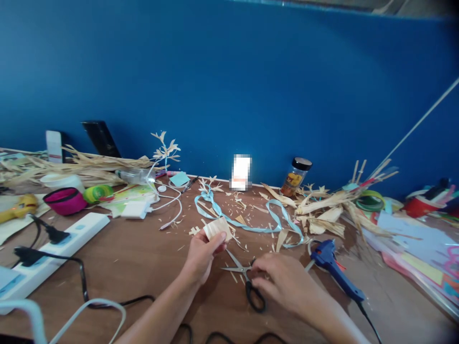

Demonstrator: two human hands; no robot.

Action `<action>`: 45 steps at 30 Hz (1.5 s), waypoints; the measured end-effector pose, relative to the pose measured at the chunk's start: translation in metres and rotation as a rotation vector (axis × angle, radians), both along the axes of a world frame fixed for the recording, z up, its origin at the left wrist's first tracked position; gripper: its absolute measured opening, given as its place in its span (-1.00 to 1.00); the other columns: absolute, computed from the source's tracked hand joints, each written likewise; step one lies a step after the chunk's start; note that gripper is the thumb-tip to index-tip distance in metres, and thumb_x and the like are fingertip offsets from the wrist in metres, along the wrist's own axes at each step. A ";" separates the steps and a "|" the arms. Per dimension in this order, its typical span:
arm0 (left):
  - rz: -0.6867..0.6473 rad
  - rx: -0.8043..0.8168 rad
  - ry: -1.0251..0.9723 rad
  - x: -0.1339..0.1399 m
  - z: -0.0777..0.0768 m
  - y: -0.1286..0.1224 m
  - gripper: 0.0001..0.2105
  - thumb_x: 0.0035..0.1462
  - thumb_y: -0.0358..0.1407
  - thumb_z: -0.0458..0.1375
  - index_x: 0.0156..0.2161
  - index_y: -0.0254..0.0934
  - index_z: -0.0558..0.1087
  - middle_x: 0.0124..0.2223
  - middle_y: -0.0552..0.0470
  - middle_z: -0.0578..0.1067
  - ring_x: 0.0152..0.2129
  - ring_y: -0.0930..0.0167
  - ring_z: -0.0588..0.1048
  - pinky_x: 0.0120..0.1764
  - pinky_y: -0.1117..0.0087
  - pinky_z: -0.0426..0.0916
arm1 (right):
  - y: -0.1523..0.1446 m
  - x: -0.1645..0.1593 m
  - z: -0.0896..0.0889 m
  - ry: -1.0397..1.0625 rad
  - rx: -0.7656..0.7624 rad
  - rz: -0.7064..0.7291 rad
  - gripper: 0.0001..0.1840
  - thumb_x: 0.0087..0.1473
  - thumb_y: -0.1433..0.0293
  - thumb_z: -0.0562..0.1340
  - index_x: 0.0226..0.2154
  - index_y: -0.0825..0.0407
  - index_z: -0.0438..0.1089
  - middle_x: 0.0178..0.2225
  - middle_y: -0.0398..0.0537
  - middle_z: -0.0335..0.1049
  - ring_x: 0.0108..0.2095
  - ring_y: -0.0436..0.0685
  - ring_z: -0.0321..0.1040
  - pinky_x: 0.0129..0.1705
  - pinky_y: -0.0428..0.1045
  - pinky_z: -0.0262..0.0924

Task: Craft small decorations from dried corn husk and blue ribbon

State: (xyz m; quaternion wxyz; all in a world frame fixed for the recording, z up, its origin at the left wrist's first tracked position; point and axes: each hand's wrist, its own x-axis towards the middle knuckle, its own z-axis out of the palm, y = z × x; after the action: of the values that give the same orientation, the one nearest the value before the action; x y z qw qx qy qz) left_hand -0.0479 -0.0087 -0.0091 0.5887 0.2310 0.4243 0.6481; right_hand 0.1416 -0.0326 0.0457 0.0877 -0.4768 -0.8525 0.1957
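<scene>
Bare forearms [163, 306] nearest; left hand [202, 251] pinches pale squarish sheet [217, 227] above brown table [143, 267]; right hand [283, 279] curls at spread, black-handled steel scissors [243, 270], grip unclear. Best keep left fingertips clear of blades.

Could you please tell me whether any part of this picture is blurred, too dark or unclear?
Head view: the bright white rectangle against the blue wall is pixelated, so its content is unreadable; head view: the red cup near the right edge looks soft, and the right corners darken; head view: the scissors and left hand look fairly clear.
</scene>
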 end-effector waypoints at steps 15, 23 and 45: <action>-0.269 -0.008 0.056 0.004 0.003 -0.008 -0.74 -0.26 -0.35 0.34 -0.36 -0.35 0.47 -0.50 0.05 0.49 -0.66 0.56 0.40 -0.57 0.59 0.31 | 0.025 -0.024 -0.020 0.441 -0.038 -0.106 -0.77 0.07 0.39 0.07 -0.56 0.06 0.28 -0.59 -0.20 0.23 -0.51 -0.03 0.13 -0.45 -0.14 -0.02; -0.120 -0.046 -0.178 -0.003 0.004 -0.001 -0.80 -0.27 -0.44 0.34 -0.44 -0.35 0.43 -0.54 0.11 0.43 -0.65 0.59 0.40 -0.60 0.67 0.33 | 0.042 -0.002 -0.021 0.574 -0.256 -0.277 -0.73 0.04 0.25 0.10 -0.57 0.06 0.27 -0.61 -0.19 0.21 -0.55 -0.03 0.13 -0.51 -0.13 0.02; -1.221 0.064 0.031 -0.014 0.013 -0.025 -0.74 -0.36 -0.24 0.37 -0.47 -0.33 0.54 -0.53 0.08 0.51 -0.65 0.51 0.44 -0.49 0.52 0.37 | 0.081 -0.114 -0.030 -0.052 0.096 -0.060 -0.79 -0.01 0.27 0.15 -0.49 -0.02 0.46 -0.43 -0.09 0.47 -0.38 0.07 0.34 -0.41 -0.10 0.03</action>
State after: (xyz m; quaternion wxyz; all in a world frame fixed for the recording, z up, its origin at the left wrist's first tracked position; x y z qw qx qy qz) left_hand -0.0619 -0.0338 0.0041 0.8403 0.4593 0.2041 0.2029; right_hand 0.0276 0.0489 0.0161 0.0942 -0.5021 -0.8483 0.1393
